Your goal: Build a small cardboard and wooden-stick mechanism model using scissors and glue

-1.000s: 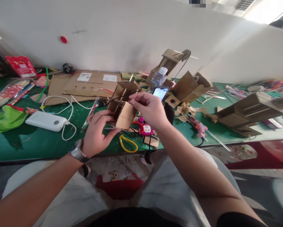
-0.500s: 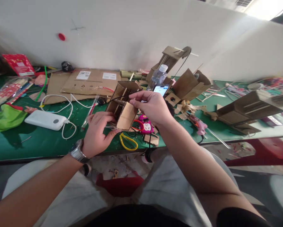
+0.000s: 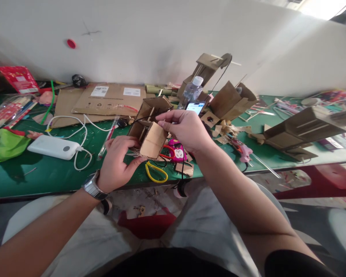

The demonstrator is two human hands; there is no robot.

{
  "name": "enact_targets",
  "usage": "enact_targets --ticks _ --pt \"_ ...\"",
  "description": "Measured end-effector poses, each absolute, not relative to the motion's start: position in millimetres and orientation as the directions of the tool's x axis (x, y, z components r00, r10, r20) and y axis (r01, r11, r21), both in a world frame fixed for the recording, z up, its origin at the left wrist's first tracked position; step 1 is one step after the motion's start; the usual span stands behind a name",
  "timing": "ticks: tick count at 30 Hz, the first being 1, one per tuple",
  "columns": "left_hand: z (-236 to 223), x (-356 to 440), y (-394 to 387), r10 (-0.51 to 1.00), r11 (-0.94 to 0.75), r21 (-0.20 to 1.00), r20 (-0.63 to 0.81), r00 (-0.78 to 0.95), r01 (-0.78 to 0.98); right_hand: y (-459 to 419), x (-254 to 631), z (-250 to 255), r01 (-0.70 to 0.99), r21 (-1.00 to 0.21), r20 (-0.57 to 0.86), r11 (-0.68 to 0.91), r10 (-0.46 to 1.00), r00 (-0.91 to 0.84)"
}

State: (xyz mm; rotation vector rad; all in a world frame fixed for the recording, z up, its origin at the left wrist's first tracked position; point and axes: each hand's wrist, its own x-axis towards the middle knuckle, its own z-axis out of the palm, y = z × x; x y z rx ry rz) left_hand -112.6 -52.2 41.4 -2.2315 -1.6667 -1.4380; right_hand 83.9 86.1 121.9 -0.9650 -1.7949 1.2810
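Note:
A small cardboard frame with open compartments and thin wooden sticks inside is held tilted above the table. My left hand grips its lower left side, thumb underneath and fingers on the near left edge. At the upper right edge, my right hand is closed, with thumb and forefinger pinching there. A thin dark cord runs across the frame toward those fingertips; exactly how it meets them is hidden. Below the frame lie a yellow loop and a pink-purple socket block.
On the green table lie a white power bank with cable, flat cardboard and a pink glue gun. A bottle and a lit phone stand behind my right hand. Cardboard models stand to the right.
The view has shifted slightly. Both hands keep their hold on the cardboard frame, which has tipped only a little, if at all.

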Motion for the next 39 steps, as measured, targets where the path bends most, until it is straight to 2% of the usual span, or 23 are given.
enact_targets --ticks 5,11,23,27,29,32,36,39 --pt "44.4 -116.2 -53.6 0.778 -0.424 0.506 0.628 0.017 0.751 86.8 88.7 124.2 0.132 -0.981 0.055 0.142 0.856 -0.514" --pt "55.8 -121.3 -52.2 0.822 -0.397 0.535 0.569 0.030 0.745 88.8 87.2 125.2 0.141 -0.980 0.057 0.140 0.876 -0.478" --pt "85.5 -112.4 -48.5 0.814 -0.375 0.599 0.578 -0.059 0.707 97.6 86.8 132.6 0.033 -0.998 0.034 0.057 0.872 -0.487" --pt "95.8 -110.1 -49.2 0.826 -0.388 0.668 0.557 -0.081 0.635 96.0 92.1 133.9 0.068 -0.995 0.029 0.074 0.860 -0.510" --pt "102.2 -109.1 -50.6 0.842 -0.380 0.721 0.529 -0.106 0.580 93.1 94.7 136.7 0.119 -0.981 0.066 0.154 0.839 -0.540" --pt "112.3 -107.7 -53.7 0.868 -0.360 0.792 0.478 -0.133 0.494 86.3 99.8 144.6 0.261 -0.862 0.231 0.434 0.796 -0.560" --pt "123.4 -106.9 -59.1 0.892 -0.350 0.838 0.434 -0.122 0.419 79.4 111.5 154.3 0.461 -0.454 0.484 0.762 0.646 -0.591" --pt "129.1 -107.7 -63.2 0.897 -0.359 0.842 0.431 -0.101 0.402 78.3 122.1 157.3 0.438 -0.204 0.590 0.876 0.467 -0.659"
